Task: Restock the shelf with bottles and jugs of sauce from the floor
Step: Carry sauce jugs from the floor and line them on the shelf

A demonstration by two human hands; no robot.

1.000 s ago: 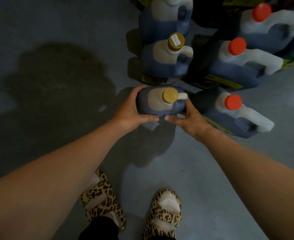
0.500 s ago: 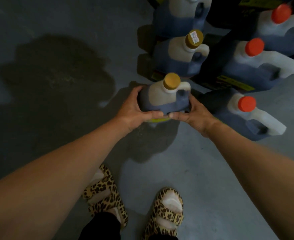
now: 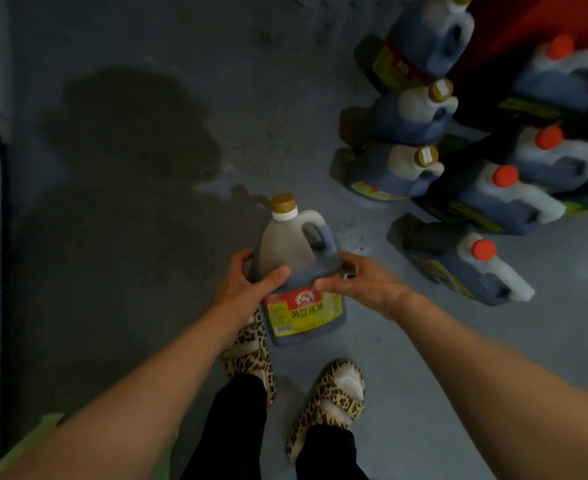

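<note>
1. Nearest us, our feet stand on the grey floor [image 3: 424, 393] in leopard-print sandals [image 3: 334, 396] under black trouser legs.
2. Just above the sandals we hold a jug [image 3: 299, 271] of dark sauce off the floor, tilted with its gold cap [image 3: 283, 201] pointing away from us and its yellow and red label [image 3: 303, 311] facing us.
3. Our left hand [image 3: 247, 284] grips the jug's left side, thumb curled across the front and fingers wrapped behind.
4. Our right hand [image 3: 362, 280] grips its right side below the handle [image 3: 315, 225], thumb pressed on the front by the label's top edge.
5. Farther right, red-capped jugs [image 3: 465, 265] stand close together on the floor.
6. Beyond them, gold-capped jugs [image 3: 396, 171] stand in a row running away from us, blurred.
7. To the far left our shadow [image 3: 119, 133] lies on the floor.
</note>
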